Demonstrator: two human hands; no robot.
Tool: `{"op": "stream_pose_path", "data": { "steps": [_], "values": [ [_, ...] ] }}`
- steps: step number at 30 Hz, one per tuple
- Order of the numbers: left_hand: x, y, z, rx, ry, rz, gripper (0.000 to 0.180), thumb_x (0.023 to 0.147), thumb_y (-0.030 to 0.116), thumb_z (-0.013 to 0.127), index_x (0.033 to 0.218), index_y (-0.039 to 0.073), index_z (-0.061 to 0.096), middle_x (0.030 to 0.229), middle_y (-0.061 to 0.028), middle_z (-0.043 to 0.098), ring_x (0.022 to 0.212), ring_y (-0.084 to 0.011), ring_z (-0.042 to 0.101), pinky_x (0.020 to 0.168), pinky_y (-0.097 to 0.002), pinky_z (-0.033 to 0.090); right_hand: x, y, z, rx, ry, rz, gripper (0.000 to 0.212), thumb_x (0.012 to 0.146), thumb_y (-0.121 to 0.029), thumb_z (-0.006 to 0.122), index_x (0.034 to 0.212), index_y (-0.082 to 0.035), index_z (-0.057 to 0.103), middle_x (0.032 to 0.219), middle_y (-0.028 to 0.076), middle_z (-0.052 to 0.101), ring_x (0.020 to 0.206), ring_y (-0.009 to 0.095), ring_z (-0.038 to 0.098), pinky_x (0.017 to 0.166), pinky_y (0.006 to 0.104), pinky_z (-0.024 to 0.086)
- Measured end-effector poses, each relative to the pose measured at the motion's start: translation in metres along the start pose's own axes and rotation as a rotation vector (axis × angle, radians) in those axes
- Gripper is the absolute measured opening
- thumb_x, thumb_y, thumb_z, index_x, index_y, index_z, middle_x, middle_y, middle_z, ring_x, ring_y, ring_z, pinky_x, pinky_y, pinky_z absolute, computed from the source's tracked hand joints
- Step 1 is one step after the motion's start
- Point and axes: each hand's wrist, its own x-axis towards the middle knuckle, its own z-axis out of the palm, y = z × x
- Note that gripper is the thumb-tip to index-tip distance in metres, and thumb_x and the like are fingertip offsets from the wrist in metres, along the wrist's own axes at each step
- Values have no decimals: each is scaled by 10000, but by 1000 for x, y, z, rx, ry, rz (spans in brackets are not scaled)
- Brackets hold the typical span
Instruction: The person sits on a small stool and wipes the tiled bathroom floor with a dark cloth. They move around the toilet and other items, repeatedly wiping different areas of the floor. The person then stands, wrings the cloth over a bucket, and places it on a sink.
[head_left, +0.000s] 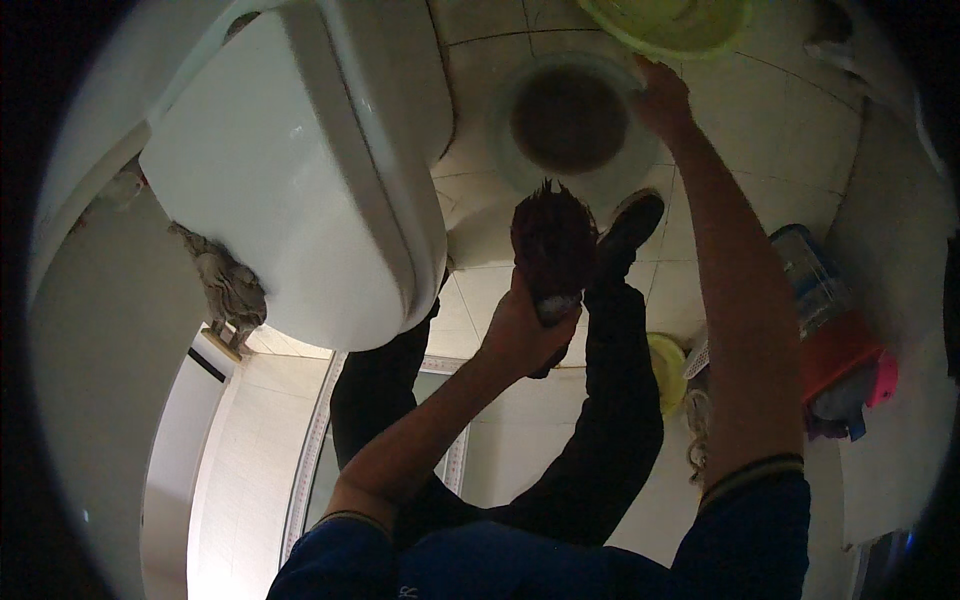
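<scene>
My left hand [525, 330] is closed around the lower end of a dark reddish-brown, shaggy thing [553, 240], with spiky strands at its far end and a pale patch near my fingers. Its exact kind is too dark to make out. It is held above the floor between my legs, on the near side of a pale round basin [507, 150] holding dark, murky water. At the basin's right rim, my right hand [665, 103] grips the edge with its fingers bent over it.
A white toilet [300, 180] with its lid down stands at the left, a grey rag [225, 280] beside it. A yellow-green basin [680, 25] lies beyond the pale one. At right are a red container [840, 350] and a yellow round object [667, 370]. My shoe [635, 220] is close to the basin.
</scene>
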Motion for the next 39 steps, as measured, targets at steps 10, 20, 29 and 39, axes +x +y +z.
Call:
{"op": "stream_pose_path", "data": {
  "steps": [10,20,29,39],
  "values": [
    [-39,42,-16,-263,33,-118,718,911,272,784,1445,-17,401,1268,-224,660,1174,-337,668,1004,-434,530,-177,-111,-85,1494,-493,588,678,1020,-459,627,1555,-77,458,1499,75,585,1318,304,565,1148,454,410],
    [-144,204,-33,245,14,277,701,907,265,773,1481,30,448,1516,-240,463,1415,-353,466,1179,-497,374,-363,-178,-293,2182,-393,302,790,977,-328,708,1601,-28,327,1495,133,535,1325,252,567,1130,395,462],
    [-227,281,-140,-560,-320,454,877,974,684,592,1581,84,394,1580,-221,457,1476,-378,434,1237,-510,320,-454,-222,-490,2276,-636,-89,817,896,-487,775,1473,2,465,1199,169,699,1062,302,715,960,427,584],
    [-321,405,-126,-751,-709,677,652,961,517,678,1403,48,575,1201,-158,692,1136,-277,671,996,-426,541,-519,-312,-572,2656,-562,338,703,874,-603,687,1260,-19,629,1043,139,708,861,276,703,768,418,586]
  ]
}}
